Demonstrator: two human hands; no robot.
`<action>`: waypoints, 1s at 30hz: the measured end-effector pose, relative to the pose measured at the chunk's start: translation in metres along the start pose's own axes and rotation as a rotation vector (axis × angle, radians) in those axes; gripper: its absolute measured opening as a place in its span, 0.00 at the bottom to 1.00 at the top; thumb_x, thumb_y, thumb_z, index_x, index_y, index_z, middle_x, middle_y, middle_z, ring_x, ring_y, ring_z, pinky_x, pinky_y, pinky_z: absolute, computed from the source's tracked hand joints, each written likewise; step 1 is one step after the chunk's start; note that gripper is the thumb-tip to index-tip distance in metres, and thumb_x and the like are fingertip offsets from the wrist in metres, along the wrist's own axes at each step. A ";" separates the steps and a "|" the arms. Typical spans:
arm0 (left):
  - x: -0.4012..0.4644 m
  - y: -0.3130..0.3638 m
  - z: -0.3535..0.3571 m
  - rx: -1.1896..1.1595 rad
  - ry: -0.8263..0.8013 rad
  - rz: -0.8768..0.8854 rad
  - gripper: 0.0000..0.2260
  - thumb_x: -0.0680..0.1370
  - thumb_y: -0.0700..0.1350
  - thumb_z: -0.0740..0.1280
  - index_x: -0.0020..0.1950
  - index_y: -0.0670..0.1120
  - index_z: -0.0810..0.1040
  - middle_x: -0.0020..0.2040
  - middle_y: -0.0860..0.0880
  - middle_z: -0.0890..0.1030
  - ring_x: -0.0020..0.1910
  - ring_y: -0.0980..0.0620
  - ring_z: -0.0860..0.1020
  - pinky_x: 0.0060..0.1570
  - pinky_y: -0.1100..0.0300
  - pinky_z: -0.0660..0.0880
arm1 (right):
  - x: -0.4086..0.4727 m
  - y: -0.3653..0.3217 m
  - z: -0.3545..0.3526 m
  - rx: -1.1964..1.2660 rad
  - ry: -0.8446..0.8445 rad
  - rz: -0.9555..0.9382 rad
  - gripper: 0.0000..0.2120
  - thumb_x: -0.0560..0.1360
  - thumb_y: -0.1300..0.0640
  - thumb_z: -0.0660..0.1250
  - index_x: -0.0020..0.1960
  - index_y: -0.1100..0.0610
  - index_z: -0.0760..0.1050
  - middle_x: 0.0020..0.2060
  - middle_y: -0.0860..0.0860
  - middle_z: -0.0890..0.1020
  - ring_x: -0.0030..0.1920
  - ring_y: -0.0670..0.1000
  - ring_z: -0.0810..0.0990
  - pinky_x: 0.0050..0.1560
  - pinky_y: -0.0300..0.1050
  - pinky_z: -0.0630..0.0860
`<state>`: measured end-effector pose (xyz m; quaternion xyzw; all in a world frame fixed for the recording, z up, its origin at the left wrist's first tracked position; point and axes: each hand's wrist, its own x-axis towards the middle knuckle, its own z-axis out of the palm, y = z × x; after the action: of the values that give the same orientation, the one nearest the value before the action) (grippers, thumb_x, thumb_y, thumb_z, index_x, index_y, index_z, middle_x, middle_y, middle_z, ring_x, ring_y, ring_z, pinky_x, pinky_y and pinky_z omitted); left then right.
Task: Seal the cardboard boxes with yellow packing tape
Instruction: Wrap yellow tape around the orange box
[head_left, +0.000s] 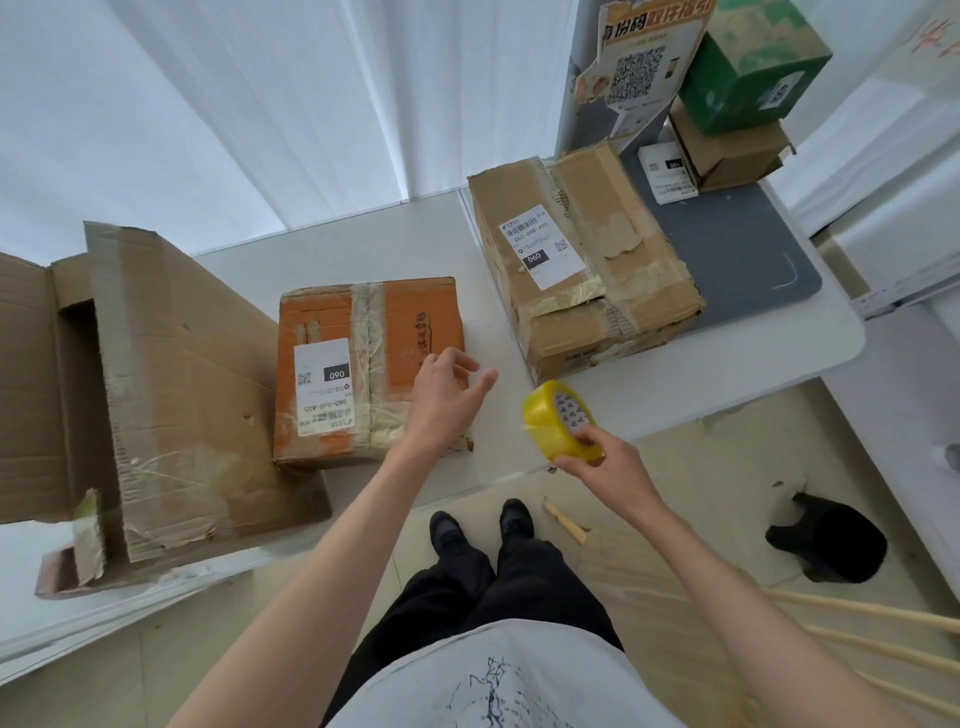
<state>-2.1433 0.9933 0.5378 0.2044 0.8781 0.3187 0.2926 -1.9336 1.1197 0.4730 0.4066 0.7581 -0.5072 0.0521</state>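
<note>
Yellow tape roll (563, 422): right hand (605, 462) grip grasping | left hand (441, 395) released over orange box (369, 364)

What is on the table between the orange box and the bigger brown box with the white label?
Only the left hand hangs over that gap; the white table between the orange box and the brown box is bare, as the head view shows.

White table (675, 395) carries an orange box (363, 364) under the left hand (441, 395), a brown box (582, 260) beyond the right hand (602, 462)
</note>
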 end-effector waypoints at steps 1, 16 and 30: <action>-0.001 -0.003 -0.001 -0.008 0.006 0.000 0.12 0.80 0.54 0.69 0.57 0.47 0.79 0.54 0.49 0.77 0.52 0.52 0.77 0.56 0.55 0.76 | 0.002 0.007 -0.001 -0.035 0.027 0.039 0.14 0.74 0.51 0.76 0.57 0.51 0.78 0.51 0.46 0.80 0.52 0.50 0.79 0.48 0.42 0.72; -0.025 -0.071 -0.034 0.040 0.156 0.018 0.06 0.81 0.43 0.70 0.57 0.48 0.83 0.58 0.52 0.77 0.58 0.53 0.76 0.65 0.56 0.72 | 0.064 0.016 0.020 0.143 0.213 0.483 0.30 0.81 0.62 0.60 0.81 0.62 0.55 0.78 0.58 0.61 0.76 0.61 0.64 0.72 0.50 0.64; -0.061 -0.111 0.004 0.583 -0.066 0.139 0.38 0.83 0.63 0.55 0.83 0.51 0.35 0.82 0.49 0.32 0.80 0.50 0.33 0.81 0.51 0.40 | 0.061 -0.097 0.110 0.129 -0.162 0.188 0.26 0.73 0.35 0.71 0.50 0.55 0.65 0.48 0.54 0.79 0.40 0.53 0.79 0.31 0.43 0.75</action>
<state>-2.1144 0.8831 0.4835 0.3498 0.9064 0.0655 0.2276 -2.0757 1.0495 0.4608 0.4360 0.6758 -0.5789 0.1343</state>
